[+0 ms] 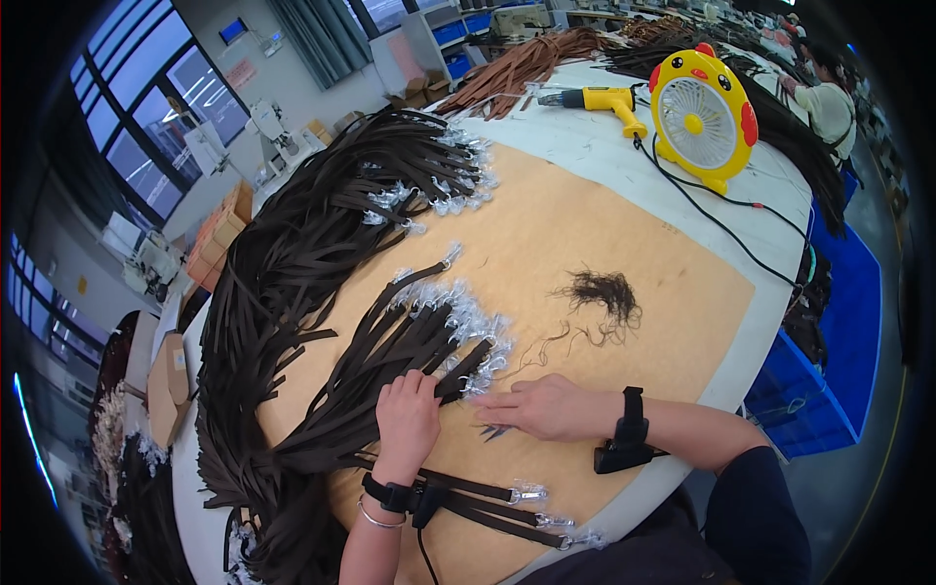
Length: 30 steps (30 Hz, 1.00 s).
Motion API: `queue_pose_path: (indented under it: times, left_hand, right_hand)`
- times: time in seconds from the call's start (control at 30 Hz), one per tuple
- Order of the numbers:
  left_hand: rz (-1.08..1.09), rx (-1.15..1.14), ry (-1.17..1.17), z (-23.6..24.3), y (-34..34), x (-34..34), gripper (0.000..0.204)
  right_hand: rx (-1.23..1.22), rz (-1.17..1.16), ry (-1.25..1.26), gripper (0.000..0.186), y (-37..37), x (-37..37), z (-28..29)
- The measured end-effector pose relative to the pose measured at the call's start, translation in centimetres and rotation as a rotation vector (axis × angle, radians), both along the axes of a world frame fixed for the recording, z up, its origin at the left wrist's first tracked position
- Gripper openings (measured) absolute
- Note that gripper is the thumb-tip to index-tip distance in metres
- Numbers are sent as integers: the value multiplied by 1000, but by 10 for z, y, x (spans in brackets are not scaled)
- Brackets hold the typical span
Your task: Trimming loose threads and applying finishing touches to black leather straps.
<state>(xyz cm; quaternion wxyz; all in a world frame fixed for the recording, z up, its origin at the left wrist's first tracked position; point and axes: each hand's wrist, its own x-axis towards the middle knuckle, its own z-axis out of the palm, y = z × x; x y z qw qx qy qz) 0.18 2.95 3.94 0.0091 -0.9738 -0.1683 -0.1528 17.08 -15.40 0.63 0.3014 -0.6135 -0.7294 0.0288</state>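
My left hand (408, 419) lies flat on a bundle of dark brown straps (390, 361) with plastic-wrapped metal clasps (468, 327) at their ends. My right hand (546, 405) rests palm down beside it, fingers pointing left and touching the clasp ends of the straps; small scissors (492, 430) peek out under its fingers. Both wrists wear black bands. A few more straps with wrapped clasps (507, 507) lie near the table's front edge, under my left forearm.
A big heap of dark straps (312, 224) covers the left of the tan board (585, 234). A tuft of dark thread scraps (604, 292), a yellow fan (702, 117), a yellow heat gun (600, 99) and blue crates (838, 322) are nearby. Another person (829, 97) works far right.
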Motion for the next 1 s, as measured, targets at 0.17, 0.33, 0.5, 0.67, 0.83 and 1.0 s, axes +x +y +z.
queue_pose_path:
  times: [0.17, 0.33, 0.5, 0.67, 0.83, 1.0]
  left_hand:
    - [-51, -222, -244, -7, 15, -5, 17]
    - [168, -691, -377, 5, 9, 10, 19]
    - [172, -1253, -762, 15, 29, 23, 44]
    - [39, -574, -272, 34, -22, 34, 35]
    - [-81, -428, -11, -37, -54, 4, 19]
    - [-284, -673, -107, -28, -44, 0, 66]
  right_hand:
    - [-228, -5, 15, 38, 7, 13, 1]
    - [-67, -118, 139, 36, 8, 25, -16]
    - [-153, -150, 36, 41, 10, 27, -13]
    - [-261, -231, -27, 32, 4, 39, -5]
    - [-139, -279, 135, 30, -4, 65, -12]
    - [-74, -422, 243, 27, -13, 47, 9]
